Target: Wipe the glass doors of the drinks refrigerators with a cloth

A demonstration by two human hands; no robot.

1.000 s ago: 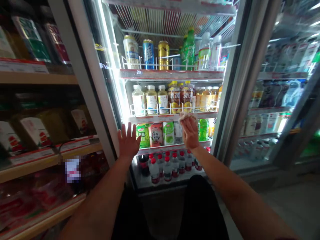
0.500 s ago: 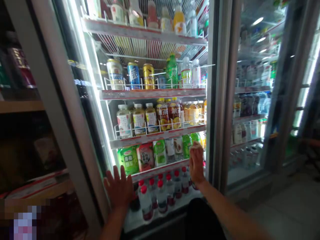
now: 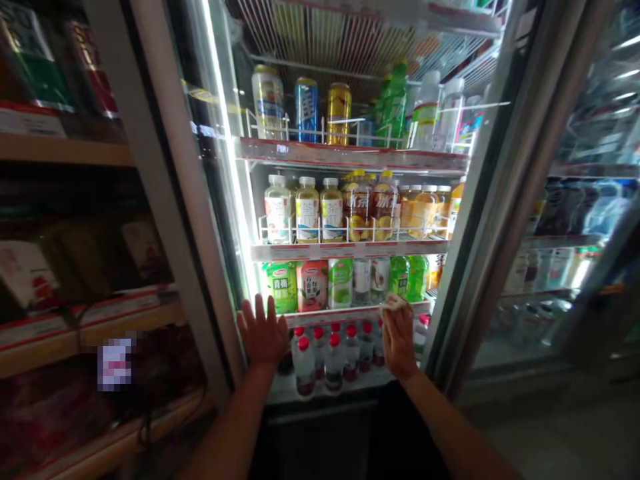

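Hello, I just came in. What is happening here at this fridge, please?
A person stands at an open drinks cooler in a shop. The right hand presses a small white cloth against the front edge of the third shelf, below the green bottles. The left hand is spread open at the cooler's left side, beside the red-capped bottles on the bottom shelf. Cans and more bottles fill the shelves above.

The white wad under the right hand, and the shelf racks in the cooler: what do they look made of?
The wad under the right hand looks like soft cloth or paper, crumpled and matte; which one is unclear. The shelf racks look like thin wire coated glossy white, with see-through gaps. The shelf edge strip seems to be shiny plastic.
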